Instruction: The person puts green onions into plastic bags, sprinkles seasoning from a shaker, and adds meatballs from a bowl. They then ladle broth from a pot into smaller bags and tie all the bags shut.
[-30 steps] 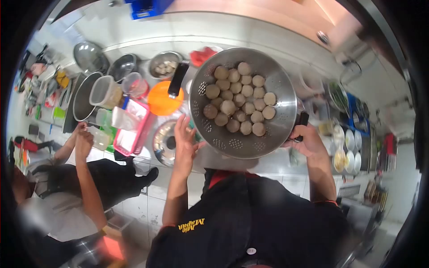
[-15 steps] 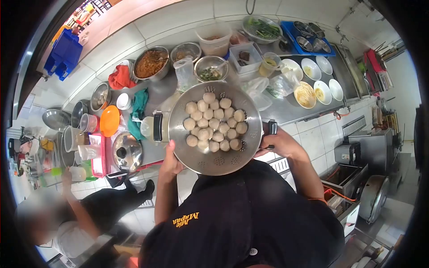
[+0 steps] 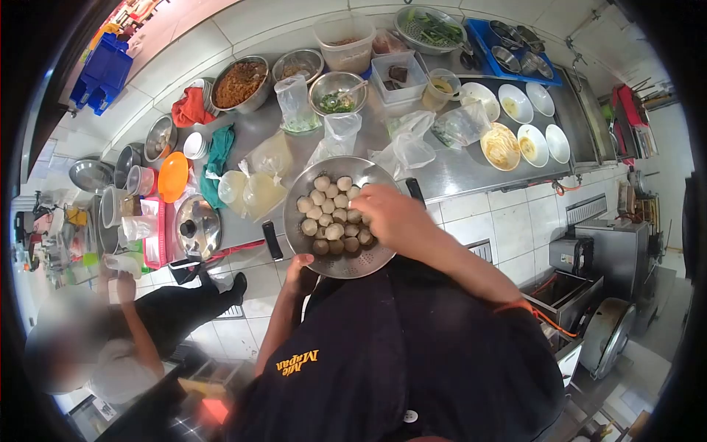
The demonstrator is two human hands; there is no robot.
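In the head view a steel colander (image 3: 352, 268) with black side handles is held in front of my chest. Many round greyish meatballs (image 3: 322, 199) lie in it. My left hand (image 3: 300, 272) grips its lower left rim, thumb on top. My right hand (image 3: 387, 215) reaches in over the right side, fingers curled down among the meatballs. Its fingertips are partly hidden, so whether a meatball is between them does not show. Just beyond the colander, plastic bags (image 3: 335, 138) and tied bags of pale liquid (image 3: 263, 193) rest on the steel counter (image 3: 471, 175).
White bowls (image 3: 557, 144) stand at the right of the counter, near a blue tray (image 3: 508, 70) of steel cups. Further left are a bowl of brown food (image 3: 241, 87), an orange plate (image 3: 174, 177) and a steel lid (image 3: 199, 228). Another person (image 3: 121, 353) works at lower left.
My right hand has let go of the colander's right handle and moved in over the meatballs. The colander sits slightly lower and further left. My left hand still holds the rim.
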